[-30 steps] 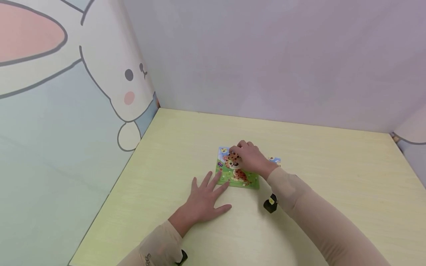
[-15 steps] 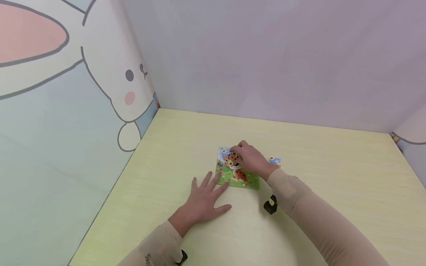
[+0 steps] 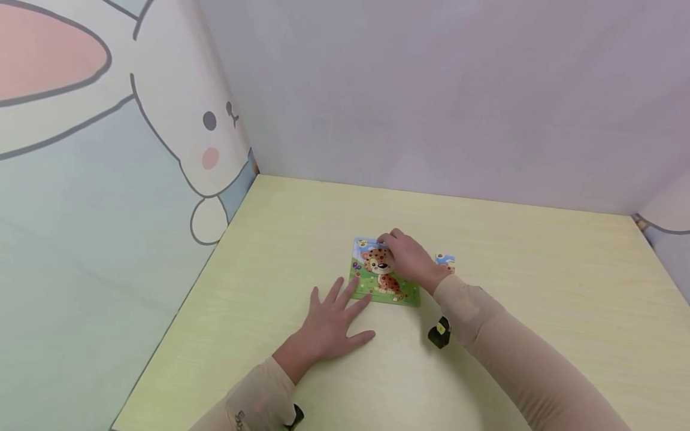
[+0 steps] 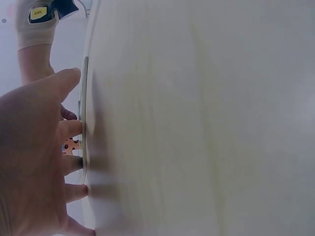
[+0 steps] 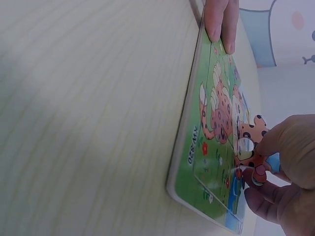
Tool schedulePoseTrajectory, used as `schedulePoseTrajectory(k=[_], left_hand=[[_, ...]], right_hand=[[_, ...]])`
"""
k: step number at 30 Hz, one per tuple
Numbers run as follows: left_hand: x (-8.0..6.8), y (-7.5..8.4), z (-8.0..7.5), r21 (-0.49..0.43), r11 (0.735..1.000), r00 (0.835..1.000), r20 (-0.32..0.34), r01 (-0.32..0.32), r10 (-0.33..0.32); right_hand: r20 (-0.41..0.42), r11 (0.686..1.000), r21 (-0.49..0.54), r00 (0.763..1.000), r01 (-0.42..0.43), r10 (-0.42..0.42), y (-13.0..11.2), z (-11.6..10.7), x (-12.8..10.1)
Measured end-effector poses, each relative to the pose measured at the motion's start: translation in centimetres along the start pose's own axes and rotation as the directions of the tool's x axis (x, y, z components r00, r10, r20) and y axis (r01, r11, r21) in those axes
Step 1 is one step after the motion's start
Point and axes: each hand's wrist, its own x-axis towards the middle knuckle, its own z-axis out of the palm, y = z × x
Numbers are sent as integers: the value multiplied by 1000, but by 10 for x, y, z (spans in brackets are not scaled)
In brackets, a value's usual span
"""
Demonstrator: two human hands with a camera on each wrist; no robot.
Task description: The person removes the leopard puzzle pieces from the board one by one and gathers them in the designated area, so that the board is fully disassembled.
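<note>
Pinching one spotted puzzle piece point(image 5: 250, 150) in your right hand point(image 3: 408, 256), you hold it over the puzzle board point(image 3: 384, 275) mid-table point(image 3: 539, 281). Your left hand point(image 3: 329, 323) lies flat, fingertips on the board's near corner. Thin, light and stiff, the piece handles best by its edges. One more loose piece point(image 3: 445, 260), seemingly, lies right of the board.

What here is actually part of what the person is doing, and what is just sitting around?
In use:
- puzzle board, steadied at its near corner by the left hand
- spotted puzzle piece, pinched by the right hand over the board

Lying about:
- loose piece on the table, right of the board
- rabbit picture on the wall
</note>
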Motion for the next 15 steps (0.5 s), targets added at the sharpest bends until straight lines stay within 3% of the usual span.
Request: schedulePoseTrajectory(k=[15], left_hand=[[0, 0, -2, 22, 1000, 1000, -5, -4, 4]], right_hand=[[-36, 1000, 9, 999, -19, 19, -3, 2, 3]])
